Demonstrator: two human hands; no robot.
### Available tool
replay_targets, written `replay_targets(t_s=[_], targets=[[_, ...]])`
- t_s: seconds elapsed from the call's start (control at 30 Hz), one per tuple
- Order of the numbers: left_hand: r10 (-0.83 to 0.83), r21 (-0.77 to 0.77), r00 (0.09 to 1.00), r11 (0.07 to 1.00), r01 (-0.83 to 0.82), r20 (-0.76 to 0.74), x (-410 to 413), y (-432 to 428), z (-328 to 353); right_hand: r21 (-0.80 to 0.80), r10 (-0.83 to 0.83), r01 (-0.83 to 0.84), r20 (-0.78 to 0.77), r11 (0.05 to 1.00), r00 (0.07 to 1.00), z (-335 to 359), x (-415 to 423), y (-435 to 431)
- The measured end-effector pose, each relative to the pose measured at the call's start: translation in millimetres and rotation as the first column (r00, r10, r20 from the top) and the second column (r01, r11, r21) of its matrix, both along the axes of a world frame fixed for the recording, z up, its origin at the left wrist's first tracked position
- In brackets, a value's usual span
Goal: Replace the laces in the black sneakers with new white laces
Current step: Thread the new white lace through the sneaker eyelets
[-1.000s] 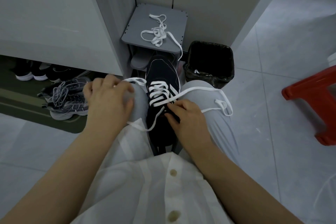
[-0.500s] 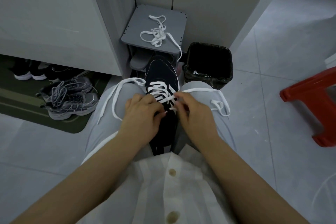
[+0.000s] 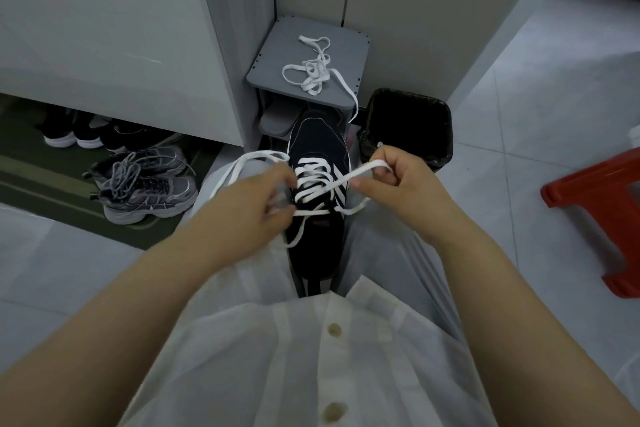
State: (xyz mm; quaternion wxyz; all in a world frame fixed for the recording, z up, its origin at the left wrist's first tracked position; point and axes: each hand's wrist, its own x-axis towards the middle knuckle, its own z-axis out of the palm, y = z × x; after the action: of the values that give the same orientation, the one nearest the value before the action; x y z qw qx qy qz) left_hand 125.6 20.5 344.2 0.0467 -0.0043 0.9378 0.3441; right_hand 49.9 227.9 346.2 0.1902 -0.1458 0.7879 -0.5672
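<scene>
A black sneaker [image 3: 317, 142] lies between my knees, toe pointing away, with a white lace [image 3: 313, 180] threaded across its eyelets. My left hand [image 3: 256, 208] pinches one lace end at the shoe's left side. My right hand [image 3: 398, 184] grips the other end, stretched taut from the eyelets to the upper right. Slack lace loops over my left knee. A second white lace [image 3: 311, 71] lies tangled on a grey stand, one tail hanging over the edge.
The grey stand [image 3: 277, 59] sits in the corner with slippers below. A black bin [image 3: 408, 125] stands to its right. Grey sneakers [image 3: 149, 191] rest on a dark mat at left. A red stool [image 3: 602, 208] is at right.
My hands moved apart from the shoe's middle. The right hand rose to the upper right, pulling its lace end taut; the left hand shifted slightly left with its end.
</scene>
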Motion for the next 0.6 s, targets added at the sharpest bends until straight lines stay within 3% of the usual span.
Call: replay_targets(t_s=[0.07, 0.17, 0.23, 0.3, 0.33, 0.37, 0.4, 0.43, 0.47, 0.5, 0.53, 0.57, 0.6], targets=[[-0.130, -0.282, 0.988, 0.954, 0.103, -0.080, -1, 11, -10, -0.069, -0.024, 0.027, 0.043, 0.997, 0.999, 1, 4, -1], [-0.140, -0.504, 0.988, 0.859, 0.086, -0.070, -7, 23, -15, -0.005, -0.020, 0.020, 0.035, 1.000, 0.999, -3, 12, -6], [-0.127, -0.554, 0.990, 0.830, 0.074, -0.057, -8, 26, -18, 0.175, 0.042, -0.033, -0.046, 0.984, 0.998, -8, 20, -16], [-0.150, -0.494, 0.971, 0.869, 0.041, -0.184, -7, 20, -23, 0.445, 0.161, -0.059, -0.196, 0.894, 0.967, -19, 25, -26], [-0.136, -0.403, 0.964, 0.915, 0.034, -0.228, -5, 16, -23, 0.547, 0.204, -0.029, -0.263, 0.837, 0.943, -26, 24, -28], [-0.103, -0.203, 0.961, 0.978, 0.051, -0.255, -2, 13, -19, 0.590, 0.202, 0.025, -0.316, 0.807, 0.927, -31, 23, -29], [-0.040, 0.103, 0.975, 0.993, 0.064, -0.217, 1, 11, -11, 0.586, 0.159, 0.080, -0.346, 0.806, 0.925, -34, 21, -27], [-0.008, 0.459, 0.997, 0.888, 0.043, -0.079, 3, 12, 2, 0.549, 0.096, 0.122, -0.351, 0.827, 0.931, -34, 18, -25], [0.011, 0.753, 1.000, 0.658, -0.027, 0.026, 5, 13, 15, 0.504, 0.043, 0.147, -0.347, 0.851, 0.937, -35, 16, -22], [0.054, 0.911, 0.996, 0.402, -0.087, 0.072, 6, 10, 25, 0.477, 0.017, 0.156, -0.339, 0.865, 0.941, -35, 15, -20], [0.130, 0.968, 0.987, 0.218, -0.126, 0.099, 5, 4, 33, 0.469, 0.012, 0.155, -0.334, 0.869, 0.942, -35, 15, -18], [0.219, 0.978, 0.966, 0.128, -0.165, 0.134, 4, -3, 38, 0.467, 0.013, 0.150, -0.328, 0.871, 0.945, -35, 15, -17], [0.301, 0.962, 0.938, 0.149, -0.227, 0.175, 2, -11, 40, 0.467, 0.013, 0.145, -0.319, 0.872, 0.948, -36, 16, -17]])
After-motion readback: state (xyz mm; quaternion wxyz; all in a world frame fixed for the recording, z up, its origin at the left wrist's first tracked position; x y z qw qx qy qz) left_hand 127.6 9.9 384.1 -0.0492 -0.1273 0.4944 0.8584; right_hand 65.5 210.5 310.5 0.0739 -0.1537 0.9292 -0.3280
